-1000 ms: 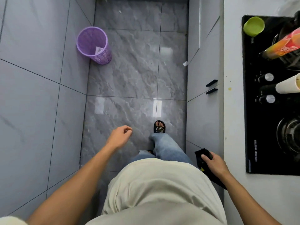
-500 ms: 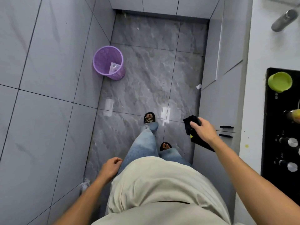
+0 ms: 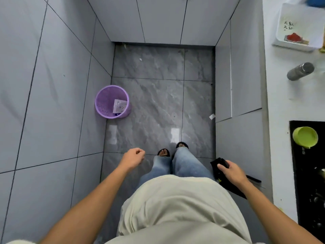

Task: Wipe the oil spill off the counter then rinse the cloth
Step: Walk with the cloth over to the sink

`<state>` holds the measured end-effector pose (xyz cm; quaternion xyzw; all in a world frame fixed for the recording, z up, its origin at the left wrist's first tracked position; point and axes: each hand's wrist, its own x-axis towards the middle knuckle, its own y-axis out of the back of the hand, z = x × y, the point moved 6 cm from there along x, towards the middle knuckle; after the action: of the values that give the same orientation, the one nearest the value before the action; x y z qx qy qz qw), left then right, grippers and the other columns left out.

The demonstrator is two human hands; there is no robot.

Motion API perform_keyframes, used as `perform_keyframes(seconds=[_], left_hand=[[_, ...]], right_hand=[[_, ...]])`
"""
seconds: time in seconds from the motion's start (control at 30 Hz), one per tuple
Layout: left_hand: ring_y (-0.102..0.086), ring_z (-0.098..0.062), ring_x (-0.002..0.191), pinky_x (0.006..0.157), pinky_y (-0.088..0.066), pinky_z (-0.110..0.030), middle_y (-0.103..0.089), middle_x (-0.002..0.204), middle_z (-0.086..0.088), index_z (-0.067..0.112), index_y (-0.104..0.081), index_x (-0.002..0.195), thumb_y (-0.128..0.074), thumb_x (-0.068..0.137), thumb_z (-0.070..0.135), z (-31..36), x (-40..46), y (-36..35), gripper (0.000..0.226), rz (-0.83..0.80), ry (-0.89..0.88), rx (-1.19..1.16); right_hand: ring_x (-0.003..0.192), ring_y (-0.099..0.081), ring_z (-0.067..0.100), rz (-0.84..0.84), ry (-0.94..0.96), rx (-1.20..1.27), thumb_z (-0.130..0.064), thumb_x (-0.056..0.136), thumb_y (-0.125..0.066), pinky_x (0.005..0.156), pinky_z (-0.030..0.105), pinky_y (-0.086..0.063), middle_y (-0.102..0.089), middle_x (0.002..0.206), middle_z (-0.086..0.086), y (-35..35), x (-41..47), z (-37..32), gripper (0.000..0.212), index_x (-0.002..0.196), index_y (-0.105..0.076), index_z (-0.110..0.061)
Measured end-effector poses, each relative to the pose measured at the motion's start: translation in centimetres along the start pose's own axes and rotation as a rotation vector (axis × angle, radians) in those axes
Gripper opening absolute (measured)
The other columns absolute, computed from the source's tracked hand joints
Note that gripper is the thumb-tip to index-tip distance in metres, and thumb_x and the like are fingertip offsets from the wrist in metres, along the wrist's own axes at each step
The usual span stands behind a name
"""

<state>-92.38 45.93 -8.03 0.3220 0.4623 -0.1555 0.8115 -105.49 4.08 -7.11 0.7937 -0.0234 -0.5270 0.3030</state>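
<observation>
My right hand grips a black cloth, which hangs down beside the grey cabinet fronts, left of the white counter. My left hand hangs loosely curled over the floor and holds nothing. No oil spill shows clearly on the counter, and no sink is in view.
A black hob sits in the counter with a green cup on it. Farther along stand a steel bottle and a white tray. A purple waste basket stands on the grey floor by the left wall. Cabinets close the far end.
I have walked forward along the counter; the view has tilted up, so the bottle and tray came into sight. My left hand swung forward, and my right hand with the cloth dropped lower.
</observation>
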Motion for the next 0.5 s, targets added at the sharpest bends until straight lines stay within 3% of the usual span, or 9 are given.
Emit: perform_keyframes(seconds=[0.1, 0.17, 0.23, 0.37, 0.5], left_hand=[[-0.074, -0.022, 0.088, 0.064, -0.050, -0.028, -0.078, 0.094, -0.004, 0.023, -0.074, 0.095, -0.058, 0.105, 0.018, 7.4, 3.1, 2.0, 0.019, -0.001, -0.083, -0.034], [-0.077, -0.026, 0.097, 0.084, -0.059, -0.035, -0.080, 0.098, -0.004, 0.026, -0.074, 0.095, -0.058, 0.104, 0.018, 11.1, 5.0, 3.1, 0.020, -0.003, -0.121, -0.036], [-0.077, -0.025, 0.103, 0.101, -0.059, -0.041, -0.082, 0.101, 0.000, 0.029, -0.075, 0.097, -0.058, 0.103, 0.023, 13.9, 6.5, 4.0, 0.020, -0.016, -0.143, 0.008], [-0.074, -0.026, 0.111, 0.107, -0.056, -0.046, -0.080, 0.114, 0.000, 0.023, -0.077, 0.114, -0.057, 0.105, 0.026, 16.7, 9.0, 5.5, 0.022, -0.016, -0.115, 0.116], [-0.072, -0.024, 0.107, 0.101, -0.056, -0.040, -0.079, 0.111, 0.001, 0.023, -0.078, 0.109, -0.057, 0.105, 0.025, 15.9, 9.8, 7.3, 0.022, 0.005, -0.007, 0.153]], right_hand=[[0.086, -0.067, 0.022, -0.004, -0.060, 0.000, -0.026, 0.105, -0.063, 0.066, 0.028, -0.044, -0.074, 0.097, 0.006, 1.3, 1.3, -0.1, 0.020, 0.115, -0.070, -0.011], [0.095, -0.068, 0.029, -0.013, -0.090, 0.010, -0.024, 0.104, -0.064, 0.076, 0.033, -0.046, -0.075, 0.102, 0.010, 2.3, 2.6, -0.8, 0.022, 0.118, -0.071, -0.008], [0.095, -0.068, 0.029, -0.013, -0.103, 0.021, -0.024, 0.104, -0.065, 0.078, 0.034, -0.044, -0.075, 0.103, 0.010, 3.5, 4.3, -2.4, 0.023, 0.120, -0.071, -0.008], [0.099, -0.068, 0.031, -0.025, -0.097, 0.005, -0.024, 0.105, -0.063, 0.079, 0.034, -0.044, -0.076, 0.108, 0.014, 7.1, 8.9, -7.5, 0.024, 0.120, -0.071, -0.007], [0.097, -0.070, 0.034, -0.035, -0.034, 0.029, -0.024, 0.104, -0.062, 0.087, 0.040, -0.053, -0.077, 0.106, 0.019, 11.1, 13.2, -16.2, 0.022, 0.112, -0.070, -0.005]])
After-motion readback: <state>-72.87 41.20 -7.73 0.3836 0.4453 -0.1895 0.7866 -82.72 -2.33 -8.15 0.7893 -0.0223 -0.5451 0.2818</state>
